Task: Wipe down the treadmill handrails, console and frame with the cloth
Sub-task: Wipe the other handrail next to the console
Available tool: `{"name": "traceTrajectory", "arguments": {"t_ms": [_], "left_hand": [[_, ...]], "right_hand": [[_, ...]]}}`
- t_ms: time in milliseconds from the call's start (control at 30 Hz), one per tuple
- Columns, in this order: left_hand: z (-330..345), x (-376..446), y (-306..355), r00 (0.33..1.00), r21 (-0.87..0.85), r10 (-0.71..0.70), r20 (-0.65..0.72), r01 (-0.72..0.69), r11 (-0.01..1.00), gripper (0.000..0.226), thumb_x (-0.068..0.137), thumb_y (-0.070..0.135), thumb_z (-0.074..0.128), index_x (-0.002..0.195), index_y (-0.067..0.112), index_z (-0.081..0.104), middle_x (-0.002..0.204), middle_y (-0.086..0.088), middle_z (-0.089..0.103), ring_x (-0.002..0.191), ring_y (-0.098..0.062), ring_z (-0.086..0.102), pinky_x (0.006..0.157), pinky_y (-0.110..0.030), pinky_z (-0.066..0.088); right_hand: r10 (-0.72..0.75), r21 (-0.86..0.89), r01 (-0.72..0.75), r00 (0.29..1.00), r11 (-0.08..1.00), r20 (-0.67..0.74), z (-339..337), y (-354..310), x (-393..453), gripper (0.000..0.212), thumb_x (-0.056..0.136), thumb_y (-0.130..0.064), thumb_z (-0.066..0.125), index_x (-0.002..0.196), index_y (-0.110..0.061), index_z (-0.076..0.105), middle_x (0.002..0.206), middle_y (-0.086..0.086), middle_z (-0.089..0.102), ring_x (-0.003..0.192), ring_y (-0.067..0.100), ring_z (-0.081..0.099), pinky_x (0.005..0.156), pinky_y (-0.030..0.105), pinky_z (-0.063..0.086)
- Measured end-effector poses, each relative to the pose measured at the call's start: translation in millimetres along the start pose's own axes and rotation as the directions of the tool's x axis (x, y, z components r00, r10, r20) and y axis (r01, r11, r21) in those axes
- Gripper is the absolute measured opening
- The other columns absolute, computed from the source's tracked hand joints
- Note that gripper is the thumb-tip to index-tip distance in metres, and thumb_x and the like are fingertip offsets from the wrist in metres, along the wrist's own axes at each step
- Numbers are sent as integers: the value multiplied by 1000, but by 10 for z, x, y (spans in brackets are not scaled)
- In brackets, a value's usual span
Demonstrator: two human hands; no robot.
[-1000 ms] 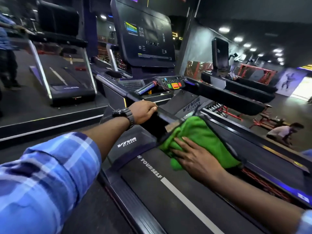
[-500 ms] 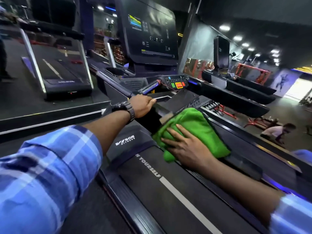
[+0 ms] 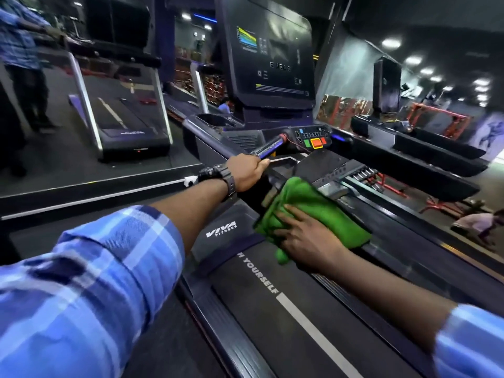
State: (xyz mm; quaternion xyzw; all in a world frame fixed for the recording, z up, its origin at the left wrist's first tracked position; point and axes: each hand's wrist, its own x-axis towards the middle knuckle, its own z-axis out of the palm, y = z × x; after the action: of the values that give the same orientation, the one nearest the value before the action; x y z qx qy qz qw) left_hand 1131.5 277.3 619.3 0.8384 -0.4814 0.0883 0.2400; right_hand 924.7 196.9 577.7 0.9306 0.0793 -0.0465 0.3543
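Green microfibre cloth (image 3: pixel 313 211): soft, light, bunches easily. Right hand (image 3: pixel 308 236) presses it flat-fingered onto treadmill frame (image 3: pixel 338 167); left hand (image 3: pixel 246 171) grips handrail (image 3: pixel 207 139). Best held bunched, palm on top.

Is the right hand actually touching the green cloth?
Touching. The head view shows the right hand lying flat on the cloth, fingers spread across it, no gap.

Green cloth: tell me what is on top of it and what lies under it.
The right hand presses flat on the green cloth. Under it, a dark part of the treadmill frame shows only around the edges; the covered surface cannot be seen.
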Motion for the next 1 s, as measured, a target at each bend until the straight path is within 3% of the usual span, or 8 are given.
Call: {"name": "traceTrajectory", "arguments": {"t_ms": [100, 267, 367, 467, 600, 800, 933, 1000], "left_hand": [[-35, 49, -71, 999, -37, -18, 30, 19, 999, 55, 99, 47, 23, 80, 8, 56, 97, -22, 65, 92, -38, 60, 77, -36, 45], [-71, 151, -108, 998, -81, -52, 29, 54, 995, 64, 99, 50, 19, 87, 5, 63, 103, -25, 65, 99, -40, 59, 80, -37, 44], [-86, 189, -127, 999, -24, -44, 19, 45, 999, 67, 98, 51, 15, 102, 6, 64, 112, -23, 63, 106, -39, 57, 87, -39, 43], [-99, 179, -160, 999, -38, -42, 31, 43, 998, 70, 98, 53, 13, 94, 5, 64, 111, -24, 63, 104, -40, 57, 83, -37, 41], [-126, 156, -166, 997, -70, -59, 41, 61, 996, 72, 98, 53, 11, 100, 3, 64, 114, -25, 61, 108, -40, 56, 88, -37, 41], [-78, 175, -124, 998, -95, -66, 17, 68, 993, 72, 98, 52, 13, 100, 0, 63, 115, -27, 61, 109, -40, 55, 90, -40, 42], [-25, 173, -32, 997, -68, -74, -28, 72, 995, 75, 96, 56, 13, 97, 0, 63, 109, -30, 62, 103, -43, 57, 83, -41, 43], [-31, 160, 124, 997, -70, -66, -37, 63, 996, 74, 96, 56, 13, 98, 1, 64, 109, -31, 61, 102, -43, 58, 80, -39, 42]], "right_hand": [[99, 203, -107, 994, 973, 49, -64, 191, -58, 45, 69, -34, 68, 113, -28, 66, 128, -13, 58, 129, 23, 48, 108, 38, 41], [344, 47, -343, 939, 938, -7, -343, 246, 715, 51, 88, -40, 51, 139, -35, 48, 158, -3, 29, 146, 40, 18, 114, 63, 12], [275, -62, -273, 960, 960, 44, -244, 107, 954, 50, 97, -34, 34, 145, -27, 43, 157, -2, 33, 147, 41, 11, 117, 63, 6], [42, -12, -41, 989, 999, 144, -206, 66, 737, 38, 90, -26, 46, 122, -18, 64, 134, -3, 60, 139, 30, 35, 118, 47, 24], [114, 222, -133, 989, 966, 94, -193, 234, 738, 28, 72, -41, 62, 83, -16, 68, 94, 3, 68, 104, 30, 60, 95, 40, 49], [215, -47, -217, 976, 975, -45, -255, 158, 1100, 56, 89, -35, 42, 143, -18, 47, 151, 6, 43, 146, 34, 19, 119, 56, 7], [19, 34, -16, 996, 999, -82, -271, 191, 511, 36, 72, -43, 53, 91, -21, 73, 100, -4, 71, 122, 27, 46, 112, 43, 29], [124, 148, -97, 975, 984, -182, -235, 309, 214, 35, 67, -45, 50, 83, -22, 71, 92, -8, 69, 112, 27, 51, 94, 36, 42]]}}
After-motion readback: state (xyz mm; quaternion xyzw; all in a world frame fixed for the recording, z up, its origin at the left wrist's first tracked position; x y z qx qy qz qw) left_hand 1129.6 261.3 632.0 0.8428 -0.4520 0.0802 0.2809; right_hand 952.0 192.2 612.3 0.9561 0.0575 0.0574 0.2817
